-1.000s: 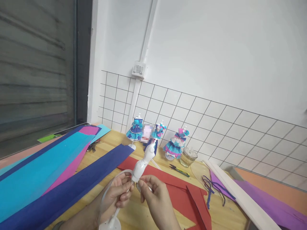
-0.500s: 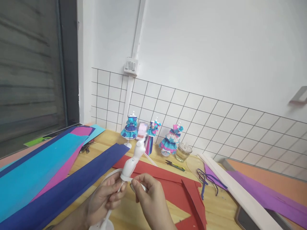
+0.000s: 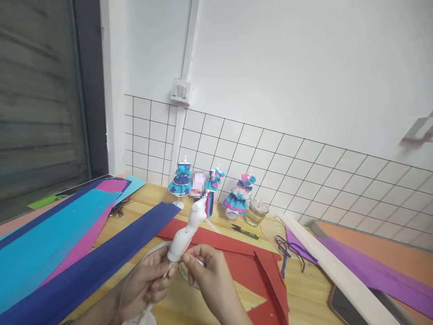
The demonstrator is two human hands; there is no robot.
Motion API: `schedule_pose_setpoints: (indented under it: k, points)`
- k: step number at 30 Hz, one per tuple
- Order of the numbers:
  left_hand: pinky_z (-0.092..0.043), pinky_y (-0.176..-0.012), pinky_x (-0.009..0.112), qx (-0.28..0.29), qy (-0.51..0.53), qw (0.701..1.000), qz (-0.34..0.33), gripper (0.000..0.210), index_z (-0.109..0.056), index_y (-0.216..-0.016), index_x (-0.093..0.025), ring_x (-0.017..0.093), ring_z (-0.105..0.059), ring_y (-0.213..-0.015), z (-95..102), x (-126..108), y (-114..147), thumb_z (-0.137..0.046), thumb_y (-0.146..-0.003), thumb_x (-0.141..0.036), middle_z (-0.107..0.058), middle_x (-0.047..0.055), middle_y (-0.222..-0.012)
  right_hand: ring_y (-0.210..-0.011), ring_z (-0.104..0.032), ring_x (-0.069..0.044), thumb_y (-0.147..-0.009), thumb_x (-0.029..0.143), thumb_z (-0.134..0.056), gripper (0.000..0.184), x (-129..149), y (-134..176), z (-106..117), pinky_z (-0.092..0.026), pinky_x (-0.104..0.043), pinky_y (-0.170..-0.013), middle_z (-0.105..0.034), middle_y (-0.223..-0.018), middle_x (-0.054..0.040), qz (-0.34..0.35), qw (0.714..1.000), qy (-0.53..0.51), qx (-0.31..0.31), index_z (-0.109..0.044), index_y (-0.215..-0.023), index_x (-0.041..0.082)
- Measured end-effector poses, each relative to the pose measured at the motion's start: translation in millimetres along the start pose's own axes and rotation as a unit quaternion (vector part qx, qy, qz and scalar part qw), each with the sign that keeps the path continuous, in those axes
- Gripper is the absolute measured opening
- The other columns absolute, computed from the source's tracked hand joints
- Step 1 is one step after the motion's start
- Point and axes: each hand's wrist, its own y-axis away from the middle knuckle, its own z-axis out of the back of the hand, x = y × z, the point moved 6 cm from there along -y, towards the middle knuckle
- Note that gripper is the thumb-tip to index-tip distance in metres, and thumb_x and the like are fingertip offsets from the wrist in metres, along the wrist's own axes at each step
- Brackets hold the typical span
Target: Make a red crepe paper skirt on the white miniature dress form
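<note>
At far L of the wooden table, a cyan sheet lay over pink + navy ones; a long navy sheet ran diagonally twd center. Next was L hand — fingers wrapped round the stem of the white mannequin, just under its torso, w/ a white strip looped out behind that hand. Mannequin was mid-table, tilted, top leaning R; its base was cut off by the bottom edge. R hand was right beside it, thumb + index pinched on the strip near the torso's lower end. Red sheet lay beyond R hand — snips + glass jar behind, pale pink strip further R.
</note>
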Motion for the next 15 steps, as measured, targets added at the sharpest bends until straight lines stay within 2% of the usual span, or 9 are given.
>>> schedule_pose_setpoints:
  k: [3, 6, 10, 15]
  points:
    - [-0.014, -0.031, 0.011, 0.021, -0.003, 1.000, -0.001, 0.025, -0.056, -0.073, -0.016, -0.002, -0.021, -0.036, -3.2, 0, 1, -0.075, -0.067, -0.030, -0.048, -0.006, -0.059, -0.040, -0.037, -0.006, -0.071, 0.050, -0.063, 0.036, -2, -1, 1, -0.024, -0.018, -0.043, -0.048, -0.045, 0.0066, -0.026, 0.999, -0.026, 0.017, -0.049, -0.070, 0.017]
    - [-0.015, -0.031, 0.011, 0.034, -0.003, 0.999, 0.002, 0.025, -0.057, -0.073, -0.016, -0.002, -0.023, -0.035, -5.7, 1, 2, -0.075, -0.066, -0.032, -0.050, -0.006, -0.059, -0.038, -0.032, -0.005, -0.068, 0.052, -0.065, 0.043, -2, 0, 2, -0.020, -0.017, -0.041, -0.047, -0.043, 0.0094, -0.042, 0.998, -0.030, 0.042, -0.049, -0.085, 0.015]
    - [-0.019, -0.031, 0.012, 0.047, -0.009, 0.999, -0.001, 0.023, -0.058, -0.069, -0.015, -0.002, -0.027, -0.033, -7.8, 3, 2, -0.074, -0.068, -0.033, -0.052, -0.004, -0.059, -0.040, -0.030, -0.005, -0.073, 0.050, -0.063, 0.048, 3, 1, 2, -0.021, -0.018, -0.043, -0.045, -0.045, 0.0091, -0.001, 0.995, -0.028, 0.093, -0.055, -0.102, 0.013]
    - [-0.024, -0.033, 0.013, 0.049, -0.026, 0.998, -0.009, 0.024, -0.060, -0.070, -0.015, -0.001, -0.034, -0.032, -8.2, 0, 1, -0.073, -0.068, -0.035, -0.055, -0.003, -0.056, -0.046, -0.036, -0.006, -0.076, 0.049, -0.060, 0.040, 11, 1, -1, -0.025, -0.019, -0.046, -0.048, -0.052, 0.0050, 0.030, 0.991, -0.021, 0.132, -0.066, -0.092, 0.013]
